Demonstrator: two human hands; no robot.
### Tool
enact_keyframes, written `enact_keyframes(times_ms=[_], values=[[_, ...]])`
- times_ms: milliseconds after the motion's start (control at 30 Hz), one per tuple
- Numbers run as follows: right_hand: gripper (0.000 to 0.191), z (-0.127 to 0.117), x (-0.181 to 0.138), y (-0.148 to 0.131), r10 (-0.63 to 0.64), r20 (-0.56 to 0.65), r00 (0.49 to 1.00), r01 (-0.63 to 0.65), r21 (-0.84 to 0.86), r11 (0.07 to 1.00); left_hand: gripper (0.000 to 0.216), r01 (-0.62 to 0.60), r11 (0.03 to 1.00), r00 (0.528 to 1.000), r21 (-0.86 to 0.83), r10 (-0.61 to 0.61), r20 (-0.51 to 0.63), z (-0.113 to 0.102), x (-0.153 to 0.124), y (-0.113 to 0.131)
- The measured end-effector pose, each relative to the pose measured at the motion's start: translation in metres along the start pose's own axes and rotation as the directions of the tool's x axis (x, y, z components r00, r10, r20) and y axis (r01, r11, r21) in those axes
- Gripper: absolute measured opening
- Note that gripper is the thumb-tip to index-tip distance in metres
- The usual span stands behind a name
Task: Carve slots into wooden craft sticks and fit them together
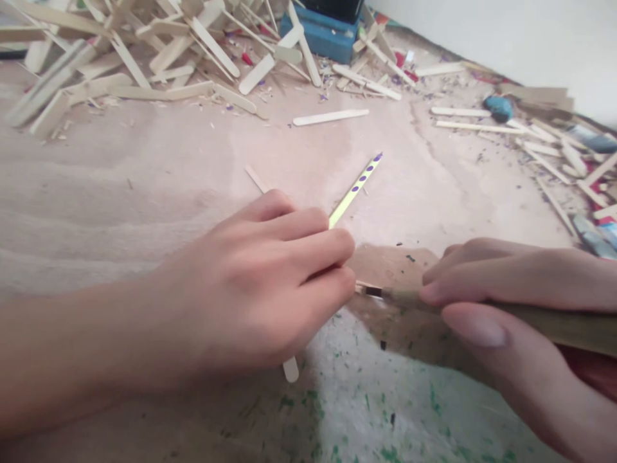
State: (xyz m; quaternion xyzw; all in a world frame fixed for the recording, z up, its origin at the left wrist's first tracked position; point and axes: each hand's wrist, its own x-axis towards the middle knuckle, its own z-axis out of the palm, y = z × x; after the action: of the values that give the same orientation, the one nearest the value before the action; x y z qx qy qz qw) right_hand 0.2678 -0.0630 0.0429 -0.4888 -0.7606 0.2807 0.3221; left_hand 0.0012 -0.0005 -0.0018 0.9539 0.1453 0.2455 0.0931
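Note:
My left hand [270, 276] lies palm down on the table, its fingers curled and pressed together. From beneath its fingers a narrow yellow stick with purple dots [348, 199] points up and right. A pale wooden craft stick [290, 369] shows below the hand, and a thin pale end [253, 177] emerges above it; whether these are one stick is hidden. My right hand [511, 302] grips a slim tool with a brownish shaft [407, 298] and a dark band near its tip. That tip meets the left hand's little-finger side, where a sliver of wood shows. The exact contact is hidden.
A heap of craft sticks [159, 45] lies at the back left, beside a blue block [322, 35]. More sticks and scraps [569, 151] litter the right edge, with a single stick [331, 118] behind my hands. A green-flecked whitish surface [366, 399] is in front.

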Motion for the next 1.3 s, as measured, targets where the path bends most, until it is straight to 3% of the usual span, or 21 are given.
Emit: enact_keyframes(times_ms=[100,233,433,733,967,1033,1133,1200,1300], values=[[0.014,0.003,-0.002,-0.006,-0.008,0.054,0.999,0.008,0.007,1.0,0.03,0.009,1.0,1.0,-0.001,-0.009,0.008,-0.001,0.0,0.0],[0.017,0.013,0.001,-0.011,-0.006,-0.037,0.999,0.009,0.069,0.998,0.031,-0.002,1.0,1.0,-0.003,0.002,0.027,-0.001,0.0,-0.001],[0.017,0.009,0.01,-0.017,-0.06,0.155,0.986,0.074,-0.085,0.994,0.027,-0.033,0.999,0.999,0.041,0.032,0.03,0.0,0.0,-0.002],[0.012,0.014,-0.004,-0.028,-0.16,0.067,0.985,0.173,-0.355,0.919,0.031,-0.07,0.991,0.997,0.112,0.071,-0.002,0.003,0.0,-0.004],[0.014,0.022,-0.015,-0.034,-0.188,0.029,0.982,0.183,-0.411,0.893,0.022,-0.137,0.976,0.986,0.167,0.152,-0.076,0.014,-0.001,-0.007],[0.014,0.025,-0.016,-0.031,-0.176,-0.025,0.984,0.155,-0.363,0.919,0.021,-0.135,0.976,0.984,0.172,0.153,-0.096,0.016,-0.001,-0.008],[0.014,0.029,-0.02,-0.019,-0.153,-0.213,0.965,0.102,-0.234,0.967,0.025,-0.123,0.981,0.985,0.149,0.139,-0.102,0.015,-0.002,-0.007],[0.015,0.031,-0.024,-0.01,-0.145,-0.317,0.937,0.1,-0.152,0.983,0.025,-0.111,0.986,0.991,0.128,0.12,-0.067,0.012,-0.002,-0.006],[0.013,0.03,-0.027,0.0,-0.113,-0.376,0.92,0.093,-0.07,0.993,0.016,-0.092,0.991,0.996,0.092,0.091,0.011,0.009,-0.003,-0.004]])
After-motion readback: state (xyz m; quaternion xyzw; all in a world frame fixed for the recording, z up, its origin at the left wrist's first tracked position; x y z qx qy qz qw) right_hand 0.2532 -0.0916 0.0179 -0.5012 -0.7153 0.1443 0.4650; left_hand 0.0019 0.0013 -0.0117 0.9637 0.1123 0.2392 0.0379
